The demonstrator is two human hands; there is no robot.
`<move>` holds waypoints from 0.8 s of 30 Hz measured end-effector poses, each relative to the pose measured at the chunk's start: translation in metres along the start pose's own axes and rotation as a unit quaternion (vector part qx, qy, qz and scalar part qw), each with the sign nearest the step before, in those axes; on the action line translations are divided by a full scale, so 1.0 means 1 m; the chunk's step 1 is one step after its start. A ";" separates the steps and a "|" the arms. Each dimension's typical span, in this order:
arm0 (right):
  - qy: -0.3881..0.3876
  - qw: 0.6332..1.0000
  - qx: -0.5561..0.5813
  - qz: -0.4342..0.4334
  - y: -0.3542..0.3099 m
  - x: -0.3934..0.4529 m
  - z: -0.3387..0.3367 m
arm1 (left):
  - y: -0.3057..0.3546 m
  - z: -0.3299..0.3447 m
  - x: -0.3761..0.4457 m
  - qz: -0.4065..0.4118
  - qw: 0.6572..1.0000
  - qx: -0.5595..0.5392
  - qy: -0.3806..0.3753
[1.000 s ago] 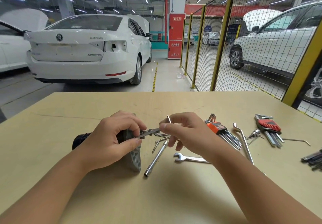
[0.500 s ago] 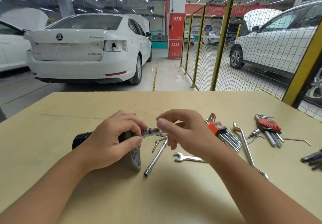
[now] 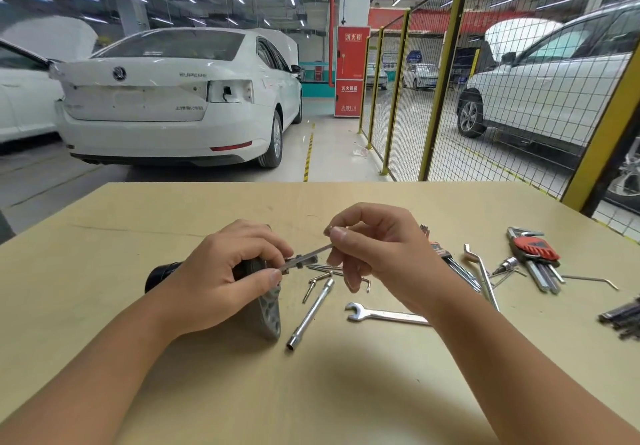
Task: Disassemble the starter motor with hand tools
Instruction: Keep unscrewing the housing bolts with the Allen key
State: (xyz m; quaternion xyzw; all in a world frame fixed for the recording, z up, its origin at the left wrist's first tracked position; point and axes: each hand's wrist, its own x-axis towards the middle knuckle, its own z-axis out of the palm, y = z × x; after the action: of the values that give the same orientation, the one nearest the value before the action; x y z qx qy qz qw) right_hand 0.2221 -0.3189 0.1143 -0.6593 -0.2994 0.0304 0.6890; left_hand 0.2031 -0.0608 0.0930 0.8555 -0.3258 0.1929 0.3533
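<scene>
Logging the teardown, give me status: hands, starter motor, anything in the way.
Left hand grips starter motor on table. Right hand pinches hex key at its end. Socket wrench, spanner lie beside.

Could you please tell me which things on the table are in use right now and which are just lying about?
In use:
- starter motor, gripped by the left hand
- thin hex key, pinched by the right hand, its tip at the motor

Lying about:
- open-end spanner
- tube socket wrench
- red hex key set
- orange hex key set
</scene>
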 end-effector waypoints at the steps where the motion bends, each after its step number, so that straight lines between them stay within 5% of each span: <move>1: 0.000 1.000 0.008 -0.002 0.000 0.000 0.000 | 0.000 0.000 0.000 0.003 1.000 0.004 -0.002; 15: 0.014 0.999 0.027 -0.020 0.004 0.002 -0.002 | -0.001 0.002 -0.002 -0.008 1.000 -0.007 0.025; 24: 0.008 0.993 -0.100 -0.055 0.005 0.002 -0.006 | -0.005 0.012 -0.008 -0.006 0.996 -0.004 0.092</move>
State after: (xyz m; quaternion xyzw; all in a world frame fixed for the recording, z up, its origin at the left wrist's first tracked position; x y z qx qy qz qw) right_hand 0.2286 -0.3225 0.1107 -0.7074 -0.3309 -0.0430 0.6231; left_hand 0.2015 -0.0635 0.0782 0.8346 -0.2879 0.2671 0.3862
